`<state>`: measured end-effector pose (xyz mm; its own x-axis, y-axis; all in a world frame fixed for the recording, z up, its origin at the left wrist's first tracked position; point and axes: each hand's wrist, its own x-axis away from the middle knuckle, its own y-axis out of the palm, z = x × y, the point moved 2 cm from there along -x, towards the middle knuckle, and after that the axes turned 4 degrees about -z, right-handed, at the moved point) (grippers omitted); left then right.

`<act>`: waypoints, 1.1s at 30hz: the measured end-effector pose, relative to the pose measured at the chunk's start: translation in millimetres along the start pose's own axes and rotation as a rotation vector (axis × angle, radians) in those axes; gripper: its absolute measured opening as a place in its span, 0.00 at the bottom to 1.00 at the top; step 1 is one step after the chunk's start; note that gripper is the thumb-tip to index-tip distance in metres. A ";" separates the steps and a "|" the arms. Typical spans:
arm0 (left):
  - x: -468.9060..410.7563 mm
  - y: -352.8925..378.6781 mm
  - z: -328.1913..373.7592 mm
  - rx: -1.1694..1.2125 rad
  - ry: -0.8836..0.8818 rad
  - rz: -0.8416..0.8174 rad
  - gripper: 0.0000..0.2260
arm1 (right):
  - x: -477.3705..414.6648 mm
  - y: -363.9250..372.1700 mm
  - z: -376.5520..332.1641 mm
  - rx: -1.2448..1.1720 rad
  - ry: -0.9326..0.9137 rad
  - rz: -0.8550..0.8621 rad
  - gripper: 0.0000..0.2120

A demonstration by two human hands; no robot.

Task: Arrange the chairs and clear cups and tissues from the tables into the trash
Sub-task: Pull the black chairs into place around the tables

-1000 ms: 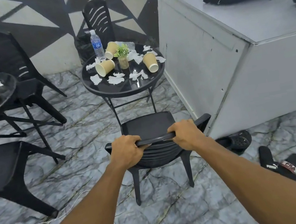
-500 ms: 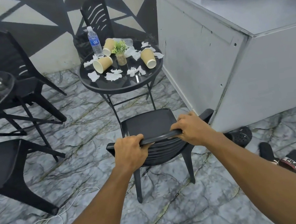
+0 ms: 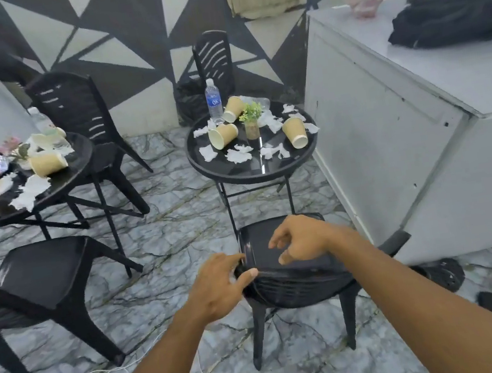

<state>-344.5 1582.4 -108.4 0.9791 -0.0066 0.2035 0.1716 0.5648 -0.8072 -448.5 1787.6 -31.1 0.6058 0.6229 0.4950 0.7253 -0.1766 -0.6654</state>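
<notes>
Both hands are coming off the top rail of the near chair [image 3: 295,287], which they were gripping half a second before. The left hand [image 3: 218,286] is spreading its fingers, released, with only the thumb touching the rail's left corner. The right hand [image 3: 300,239] is hovering above the seat, its fingers loosely curled and holding nothing. The near chair is standing on the marble floor, its seat facing the right round table [image 3: 256,178] and its front edge just beside the table legs. Three paper cups [image 3: 224,135] are lying on their sides on that table among torn tissues [image 3: 238,154], near an upright water bottle [image 3: 214,101] and a small potted plant [image 3: 250,115]. The left round table [image 3: 56,189] is bearing more tipped cups [image 3: 46,163] and more tissues [image 3: 31,191]. A second chair [image 3: 44,274] is standing just in front of it.
</notes>
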 end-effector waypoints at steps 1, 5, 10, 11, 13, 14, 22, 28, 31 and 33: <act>-0.7 -19.5 -17.7 -0.024 -0.057 0.015 0.31 | -16.0 -4.8 -19.9 0.025 -0.013 0.061 0.18; -12.6 -110.1 -73.4 -0.171 -0.216 -0.002 0.27 | -80.8 -9.3 -97.0 0.090 -0.054 0.151 0.16; -39.1 -189.2 -114.8 -0.157 -0.247 -0.051 0.22 | -148.3 2.1 -162.1 0.013 -0.070 0.123 0.17; -47.8 -199.6 -122.3 -0.165 -0.249 -0.050 0.21 | -160.4 2.5 -168.7 0.007 -0.065 0.128 0.16; -66.1 -213.7 -137.0 -0.181 -0.262 -0.066 0.21 | -187.1 3.6 -175.7 0.030 -0.043 0.107 0.16; -76.5 -218.0 -144.6 -0.185 -0.274 -0.086 0.21 | -202.3 3.5 -176.5 0.048 -0.024 0.089 0.16; -214.3 -256.1 -234.3 -0.222 -0.373 -0.256 0.24 | -385.6 -50.7 -185.1 0.083 0.035 0.040 0.16; -341.3 -339.0 -280.2 -0.250 -0.383 -0.245 0.21 | -513.4 -127.3 -222.5 0.095 0.057 -0.028 0.17; -401.4 -377.1 -297.8 -0.209 -0.348 -0.191 0.20 | -566.6 -164.0 -237.3 0.097 0.076 -0.016 0.16; -440.4 -391.3 -313.1 -0.185 -0.323 -0.189 0.19 | -603.1 -181.3 -242.4 0.082 0.097 -0.003 0.16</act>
<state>-808.5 1106.0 -55.7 0.8489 0.1796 0.4970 0.3904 0.4209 -0.8188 -866.1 1259.1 -73.5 0.6351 0.5461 0.5463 0.7004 -0.1090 -0.7054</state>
